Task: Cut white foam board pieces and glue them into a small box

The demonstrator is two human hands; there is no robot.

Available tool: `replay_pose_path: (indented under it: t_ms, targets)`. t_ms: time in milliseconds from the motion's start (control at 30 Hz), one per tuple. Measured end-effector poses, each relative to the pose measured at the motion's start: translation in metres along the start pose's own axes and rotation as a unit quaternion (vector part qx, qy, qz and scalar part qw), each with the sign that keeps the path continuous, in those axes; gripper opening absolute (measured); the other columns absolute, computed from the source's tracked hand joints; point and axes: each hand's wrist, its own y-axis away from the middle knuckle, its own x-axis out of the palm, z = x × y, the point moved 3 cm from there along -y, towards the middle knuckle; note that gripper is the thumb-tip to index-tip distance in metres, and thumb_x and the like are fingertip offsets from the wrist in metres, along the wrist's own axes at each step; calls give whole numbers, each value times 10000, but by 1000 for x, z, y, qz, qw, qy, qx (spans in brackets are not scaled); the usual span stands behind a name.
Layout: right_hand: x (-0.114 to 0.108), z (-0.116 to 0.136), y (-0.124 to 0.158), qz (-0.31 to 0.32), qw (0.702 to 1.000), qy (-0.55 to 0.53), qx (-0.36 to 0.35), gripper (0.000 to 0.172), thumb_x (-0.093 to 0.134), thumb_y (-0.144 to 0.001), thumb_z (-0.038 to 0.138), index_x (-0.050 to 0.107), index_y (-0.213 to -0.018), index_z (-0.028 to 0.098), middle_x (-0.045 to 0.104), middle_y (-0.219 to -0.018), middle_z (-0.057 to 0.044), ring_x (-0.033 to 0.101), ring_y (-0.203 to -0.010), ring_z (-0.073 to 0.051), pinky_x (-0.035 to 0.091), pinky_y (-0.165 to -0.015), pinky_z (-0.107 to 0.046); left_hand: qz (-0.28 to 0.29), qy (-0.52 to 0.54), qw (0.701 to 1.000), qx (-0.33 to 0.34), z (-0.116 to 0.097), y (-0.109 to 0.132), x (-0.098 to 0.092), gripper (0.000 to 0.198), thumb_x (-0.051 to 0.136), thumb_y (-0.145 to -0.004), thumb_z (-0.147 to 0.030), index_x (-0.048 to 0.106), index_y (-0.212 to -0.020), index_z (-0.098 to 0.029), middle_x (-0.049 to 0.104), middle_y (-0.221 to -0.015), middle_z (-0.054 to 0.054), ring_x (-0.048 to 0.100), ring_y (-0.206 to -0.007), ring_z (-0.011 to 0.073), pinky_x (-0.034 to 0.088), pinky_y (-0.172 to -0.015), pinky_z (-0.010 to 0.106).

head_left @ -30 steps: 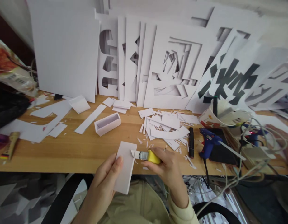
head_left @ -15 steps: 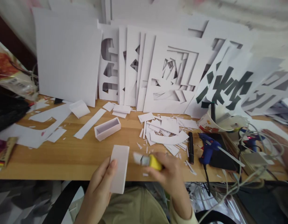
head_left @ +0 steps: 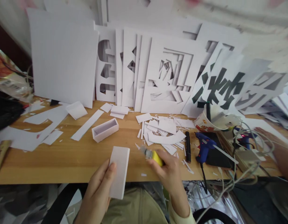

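My left hand (head_left: 98, 188) grips a white rectangular foam-board piece (head_left: 119, 171) by its lower left edge, holding it over the front edge of the wooden table (head_left: 71, 161). My right hand (head_left: 168, 174) is closed on a yellow utility knife (head_left: 153, 155); its blade points up and left, a short way clear of the piece. A small open white foam-board box (head_left: 105, 130) lies on the table beyond the piece. A heap of white offcuts (head_left: 163, 130) lies just beyond my right hand.
Large white foam boards with cut-out shapes (head_left: 168, 77) lean against the wall. A black pen (head_left: 188, 142), a blue glue gun (head_left: 204, 146), a paper cup (head_left: 210, 123) and tangled cables (head_left: 246, 155) crowd the right. Another person's arm (head_left: 278, 152) rests at far right. A glue tube (head_left: 0, 154) lies left.
The knife has come off the right edge of the foam-board piece and moved right and slightly up. My left hand and the piece have shifted a little left.
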Motion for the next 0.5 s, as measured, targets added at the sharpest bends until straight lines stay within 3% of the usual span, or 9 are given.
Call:
replay_pose_path:
  t_ms: [100,200,267,400,500]
  targets:
    - [10,16,11,77,995,-41,-40,639,551,-944,747,631,-663,179,481,-525,36,420,-468,-106,264,-469,-263,17,2,1000,11,2,-10,-1,668,832,-693,-697,730,-1179,-251,808,-1150,68,769,-1006,284,608,-671,264]
    - [16,19,15,93,993,-45,-49,644,552,-940,754,633,-670,175,474,-525,39,420,-473,-103,256,-480,-265,33,5,999,-8,4,-6,0,588,806,-742,-674,741,-1166,-271,810,-1150,64,776,-984,270,606,-670,263]
    - [13,7,9,53,998,-41,-17,613,581,-938,733,627,-681,179,477,-533,41,417,-482,-104,262,-486,-257,41,-5,999,-24,4,3,1,512,772,-782,-668,755,-1136,-299,806,-1166,60,775,-1000,267,608,-692,271]
    - [-1,-23,1,-66,991,-44,113,557,595,-949,669,534,-639,210,388,-521,64,354,-478,-106,259,-468,-247,27,-40,999,-18,-2,13,3,500,738,-791,-701,758,-1108,-315,799,-1163,53,754,-1015,283,592,-682,285]
    - [0,-26,10,-89,976,-128,153,565,482,-1005,654,505,-641,222,388,-542,56,360,-484,-112,280,-454,-245,30,-48,998,13,-8,8,11,521,726,-768,-744,760,-1003,-280,794,-973,43,719,-838,243,538,-605,255]
